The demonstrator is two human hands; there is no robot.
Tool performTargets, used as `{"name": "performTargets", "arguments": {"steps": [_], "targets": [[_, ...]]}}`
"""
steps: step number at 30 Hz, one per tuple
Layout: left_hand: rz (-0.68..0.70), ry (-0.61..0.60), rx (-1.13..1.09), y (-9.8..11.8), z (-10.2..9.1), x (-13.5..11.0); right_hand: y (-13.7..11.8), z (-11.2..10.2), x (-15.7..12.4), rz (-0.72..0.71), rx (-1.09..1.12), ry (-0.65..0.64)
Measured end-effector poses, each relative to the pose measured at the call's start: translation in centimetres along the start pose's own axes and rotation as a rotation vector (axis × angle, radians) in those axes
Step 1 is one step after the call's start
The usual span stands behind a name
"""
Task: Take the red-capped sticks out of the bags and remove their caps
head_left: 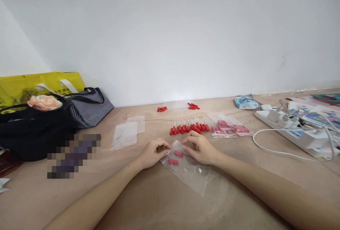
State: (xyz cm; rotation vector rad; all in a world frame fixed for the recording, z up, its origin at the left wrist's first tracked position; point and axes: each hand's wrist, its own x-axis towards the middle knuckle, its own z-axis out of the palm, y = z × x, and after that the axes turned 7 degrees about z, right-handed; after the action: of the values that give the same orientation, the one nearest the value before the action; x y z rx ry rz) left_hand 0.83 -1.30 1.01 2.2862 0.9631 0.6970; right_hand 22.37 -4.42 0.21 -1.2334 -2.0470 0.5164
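A small clear zip bag point(189, 169) lies flat on the tan table in front of me, with two red-tipped pieces point(175, 157) inside near its top. My left hand point(152, 152) is curled and pinches the bag's top left corner. My right hand point(199, 147) presses its bent fingers on the bag's top right edge. Just beyond my hands lies a row of several red-tipped clear droppers point(189, 126).
Filled clear bags point(228, 127) sit right of the row; empty ones point(126, 133) lie to the left. Small red heaps point(193, 106) lie by the wall. Black, striped and yellow bags point(39, 120) crowd the left. A white power strip point(297, 131) with cables lies at right.
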Motion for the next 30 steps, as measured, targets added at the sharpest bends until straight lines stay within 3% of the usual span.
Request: {"name": "performTargets", "arguments": {"steps": [4,7,12,16,23,26,30], "targets": [[0.039,-0.084,0.019,-0.3,-0.2,0.0,0.5,-1.6,-2.5,0.010,0.010,-0.217],[0.094,-0.140,0.011,-0.3,-0.4,-0.1,0.7,-1.9,-2.8,-0.036,-0.002,-0.269],[0.160,-0.212,-0.069,0.6,-0.7,-0.3,0.9,-1.4,-1.9,-0.057,-0.064,-0.215],[0.222,-0.265,0.005,1.4,-0.5,-0.6,1.3,-0.8,-1.7,-0.076,-0.102,-0.145],[0.170,-0.139,0.169,1.6,0.9,-0.8,2.0,-0.4,-2.1,-0.103,-0.182,-0.096],[0.139,-0.206,0.169,1.9,-0.6,-1.1,2.1,-0.5,-2.1,-0.128,-0.237,-0.079],[-0.018,-0.344,0.138,1.8,-3.5,-1.4,2.2,-0.5,-2.1,-0.158,-0.280,-0.077]]}}
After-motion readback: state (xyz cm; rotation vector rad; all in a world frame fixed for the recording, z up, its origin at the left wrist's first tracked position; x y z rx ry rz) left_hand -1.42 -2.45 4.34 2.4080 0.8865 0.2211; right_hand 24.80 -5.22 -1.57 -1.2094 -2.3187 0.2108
